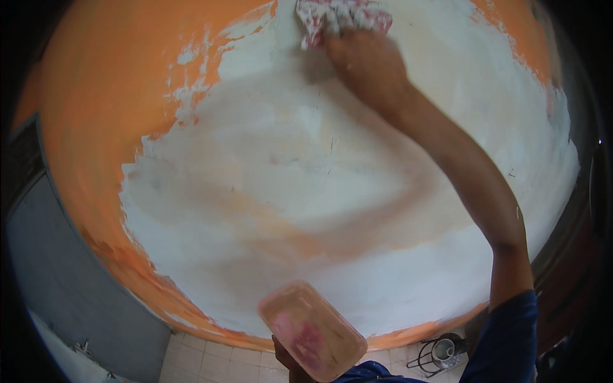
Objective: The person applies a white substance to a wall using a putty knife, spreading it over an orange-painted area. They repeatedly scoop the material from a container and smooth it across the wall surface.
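Observation:
My right hand [367,60] is raised high against the wall, its fingers closed round a red putty scraper [313,25] smeared thickly with white filler. The scraper's blade lies at or very near the wall, at the picture's top edge. Low in the view, my left hand [286,359] grips a rectangular pinkish plastic tub [313,329] with rounded corners and a darker pink stain. Most of that hand is hidden behind the tub. The wall [255,159] carries a broad, uneven white coat, with ragged edges against orange paint [108,115].
A grey door or panel [70,255] stands at the left. Below lies a pale tiled floor [217,360]. At the lower right, a black metal stand [424,364] is beside a round grey container [442,349]. Dark reddish-brown surfaces run along the right rim.

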### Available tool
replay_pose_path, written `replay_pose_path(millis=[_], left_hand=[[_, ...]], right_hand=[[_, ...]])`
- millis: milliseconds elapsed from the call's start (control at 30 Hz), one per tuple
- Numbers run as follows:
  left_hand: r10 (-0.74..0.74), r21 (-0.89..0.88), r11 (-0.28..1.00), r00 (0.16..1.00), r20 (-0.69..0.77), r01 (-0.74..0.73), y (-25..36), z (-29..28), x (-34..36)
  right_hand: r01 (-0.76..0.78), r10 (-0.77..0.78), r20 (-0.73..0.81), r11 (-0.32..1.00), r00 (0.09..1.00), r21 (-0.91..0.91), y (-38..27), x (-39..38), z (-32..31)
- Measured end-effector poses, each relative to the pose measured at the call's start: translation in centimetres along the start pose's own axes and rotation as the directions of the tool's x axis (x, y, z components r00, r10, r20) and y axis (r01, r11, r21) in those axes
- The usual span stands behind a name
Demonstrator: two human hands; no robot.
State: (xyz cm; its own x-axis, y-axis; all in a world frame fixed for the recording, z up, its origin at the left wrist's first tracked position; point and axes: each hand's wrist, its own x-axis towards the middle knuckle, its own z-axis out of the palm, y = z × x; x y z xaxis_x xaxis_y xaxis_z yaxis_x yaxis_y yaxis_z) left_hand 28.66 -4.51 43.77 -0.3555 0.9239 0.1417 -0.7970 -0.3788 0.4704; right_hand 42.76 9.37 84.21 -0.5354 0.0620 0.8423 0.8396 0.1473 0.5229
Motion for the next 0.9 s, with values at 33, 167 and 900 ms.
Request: replay_pose_path(millis=[33, 167, 900], left_hand=[[-0.015, -0.019, 1.0, 1.0, 0.009, 0.015, -0.1, -0.1, 0.0], [-0.087, -0.025, 0.996, 0.995, -0.039, 0.086, 1.2, 2.0, -0.7], [0.392, 0.685, 0.684, 0.918, -0.056, -0.25, 0.5, 5.7, -2.1]], right_hand=[[-0.026, 0.026, 0.031, 0.999, 0.999, 0.023, -0.4, -0.6, 1.2], [0.304, -0.305, 0.146, 0.952, 0.941, 0.032, -6.4, -8.2, 0.1], [0.219, -0.275, 0.162, 0.929, 0.948, 0.297, -5.9, -11.3, -6.3]])
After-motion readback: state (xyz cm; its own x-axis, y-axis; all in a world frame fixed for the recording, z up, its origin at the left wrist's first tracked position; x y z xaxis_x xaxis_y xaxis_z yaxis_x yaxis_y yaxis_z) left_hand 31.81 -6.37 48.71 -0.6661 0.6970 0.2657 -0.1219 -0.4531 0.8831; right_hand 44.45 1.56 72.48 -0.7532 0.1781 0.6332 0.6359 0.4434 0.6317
